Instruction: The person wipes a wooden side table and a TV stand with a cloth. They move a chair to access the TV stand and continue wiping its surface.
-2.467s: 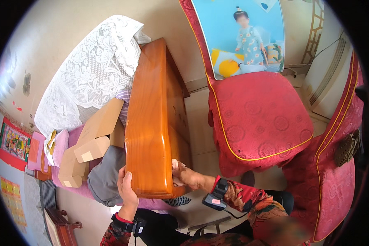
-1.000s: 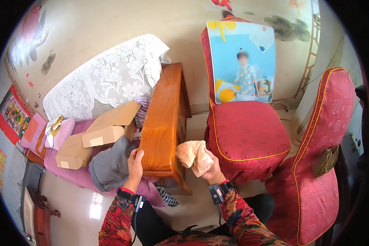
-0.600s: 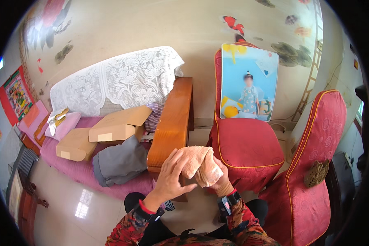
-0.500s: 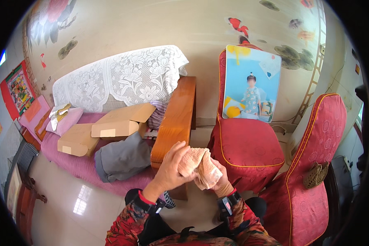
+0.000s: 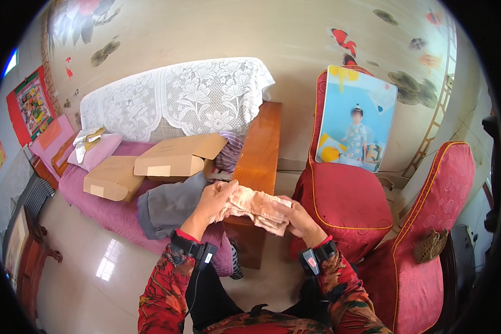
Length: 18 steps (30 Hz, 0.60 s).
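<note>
A pale pinkish-beige cloth (image 5: 254, 205), crumpled and folded, stretches between my two hands in front of me. My left hand (image 5: 215, 201) is closed on its left end, with the thumb on top. At the other end, my right hand (image 5: 301, 218) grips the cloth, fingers over its upper edge. The cloth hangs in the air before the wooden armrest (image 5: 256, 153) of the sofa. Some of my fingers are hidden behind it.
Two cardboard boxes (image 5: 175, 156) and a grey garment (image 5: 170, 207) lie on the sofa's purple cover (image 5: 83, 181). To the right, a red-covered chair (image 5: 345, 195) holds a large photo panel (image 5: 356, 119). A second red chair (image 5: 423, 239) stands nearer, with a small woven basket (image 5: 430, 246) against it.
My hands have moved apart, and the cloth, bunched up before, is now drawn out sideways between them. The view has shifted slightly left.
</note>
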{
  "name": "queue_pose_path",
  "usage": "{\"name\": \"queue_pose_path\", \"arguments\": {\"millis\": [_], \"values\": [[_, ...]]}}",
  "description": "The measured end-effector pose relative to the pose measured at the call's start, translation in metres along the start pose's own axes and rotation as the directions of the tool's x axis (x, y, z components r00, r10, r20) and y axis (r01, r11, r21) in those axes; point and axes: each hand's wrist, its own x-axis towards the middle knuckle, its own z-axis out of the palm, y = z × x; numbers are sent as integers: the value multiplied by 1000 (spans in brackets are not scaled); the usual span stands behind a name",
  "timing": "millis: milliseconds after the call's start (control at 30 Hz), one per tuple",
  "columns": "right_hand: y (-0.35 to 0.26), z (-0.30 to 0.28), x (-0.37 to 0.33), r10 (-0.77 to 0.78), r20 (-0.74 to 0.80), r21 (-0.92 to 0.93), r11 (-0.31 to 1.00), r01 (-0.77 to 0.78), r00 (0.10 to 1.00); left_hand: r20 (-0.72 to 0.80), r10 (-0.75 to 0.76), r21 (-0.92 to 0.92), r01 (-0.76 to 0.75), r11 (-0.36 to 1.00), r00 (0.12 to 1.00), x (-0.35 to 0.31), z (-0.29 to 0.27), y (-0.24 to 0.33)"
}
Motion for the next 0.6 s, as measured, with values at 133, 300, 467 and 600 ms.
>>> {"name": "queue_pose_path", "arguments": {"millis": [133,300,467,600], "values": [[-16,2,33,-134,-204,-392,919,45,970,234,37,-120,-8,993,972,14,-35,1],[-25,-2,62,-268,-309,-707,707,-32,913,297,-11,-240,86,967,955,18,-69,-19],[-19,-2,76,-203,-229,-688,726,-11,952,54,-102,-115,108,988,993,39,-71,-44],[-21,-2,79,-272,-147,-799,599,48,951,-261,96,-78,-120,990,961,57,-69,-58]]}}
